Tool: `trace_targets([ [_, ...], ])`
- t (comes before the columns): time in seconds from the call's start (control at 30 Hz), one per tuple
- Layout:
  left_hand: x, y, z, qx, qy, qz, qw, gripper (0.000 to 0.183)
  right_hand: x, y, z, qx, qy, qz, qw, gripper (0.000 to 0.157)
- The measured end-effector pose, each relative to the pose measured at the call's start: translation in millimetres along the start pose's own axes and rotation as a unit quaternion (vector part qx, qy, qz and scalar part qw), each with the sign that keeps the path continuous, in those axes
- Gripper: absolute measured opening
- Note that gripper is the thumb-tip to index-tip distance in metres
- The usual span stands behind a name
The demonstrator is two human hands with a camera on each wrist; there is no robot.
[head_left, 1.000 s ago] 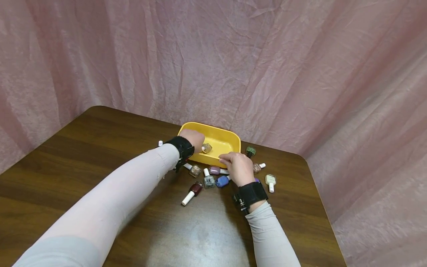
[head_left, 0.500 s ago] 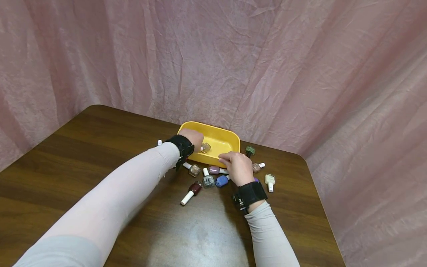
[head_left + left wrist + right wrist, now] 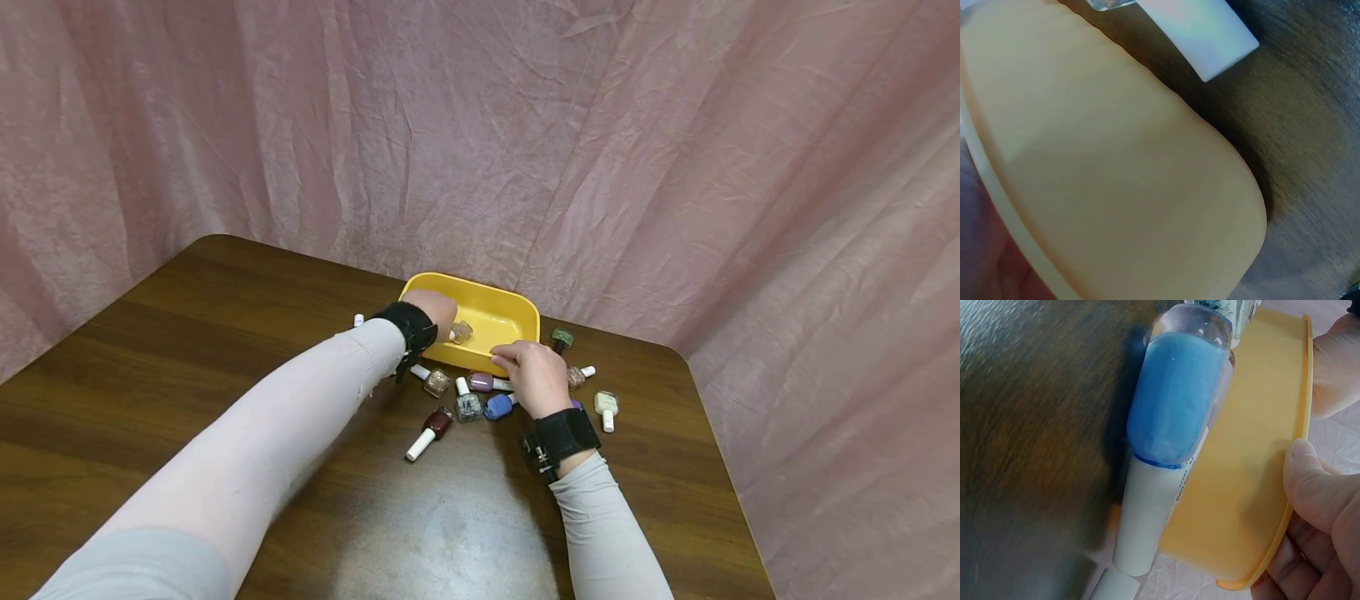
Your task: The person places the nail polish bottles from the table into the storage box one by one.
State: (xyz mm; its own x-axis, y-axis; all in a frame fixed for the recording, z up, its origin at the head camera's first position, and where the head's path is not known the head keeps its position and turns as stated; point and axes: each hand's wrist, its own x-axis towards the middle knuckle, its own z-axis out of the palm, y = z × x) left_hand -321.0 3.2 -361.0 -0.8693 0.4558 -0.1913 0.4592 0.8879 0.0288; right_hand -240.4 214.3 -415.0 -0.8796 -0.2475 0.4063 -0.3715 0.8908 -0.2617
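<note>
My left hand [image 3: 432, 312] reaches over the near left side into a yellow plastic tub [image 3: 495, 362]. Just right of it, a glitter nail polish bottle [image 3: 462, 332] lies inside, its white cap toward the hand. The left fingers are mostly hidden, so I cannot tell whether they hold the bottle. At the tub's near right corner, my right hand [image 3: 536, 377] pinches the rim, with the thumb [image 3: 1304, 465] on the outer edge and fingers curled behind. A blue nail polish bottle [image 3: 1175, 400] lies before the tub, close below the right hand.
Several nail polish bottles lie around the tub: dark red [image 3: 438, 422], grey glitter [image 3: 469, 407], gold glitter [image 3: 437, 382], mauve [image 3: 482, 382], pale cream [image 3: 607, 404] and green [image 3: 562, 337]. A pink curtain [image 3: 480, 150] hangs behind the brown wooden table [image 3: 225, 333].
The glitter bottle inside the tub has shifted very slightly beside my left hand. The right hand stays on the rim, and the bottles on the table lie as before.
</note>
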Motion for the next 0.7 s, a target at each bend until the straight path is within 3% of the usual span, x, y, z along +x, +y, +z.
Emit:
trace_targets([
  [0.23, -0.6, -0.8, -0.6, -0.006, 0.002, 0.008, 0.9999, 0.025, -0.4, 0.9, 1.3, -0.001, 0.006, -0.004, 1.0, 0.014],
  [0.53, 8.7, -3.0, 3.8, 0.0, -0.01, -0.005, 0.9999, 0.022, -0.4, 0.9, 0.6, 0.0, 0.004, -0.004, 1.0, 0.014],
  [0.7, 1.3, -1.9, 1.4, -0.01, 0.007, -0.001, 0.9999, 0.021, -0.4, 1.3, 1.4, 0.002, 0.004, -0.003, 1.0, 0.015],
])
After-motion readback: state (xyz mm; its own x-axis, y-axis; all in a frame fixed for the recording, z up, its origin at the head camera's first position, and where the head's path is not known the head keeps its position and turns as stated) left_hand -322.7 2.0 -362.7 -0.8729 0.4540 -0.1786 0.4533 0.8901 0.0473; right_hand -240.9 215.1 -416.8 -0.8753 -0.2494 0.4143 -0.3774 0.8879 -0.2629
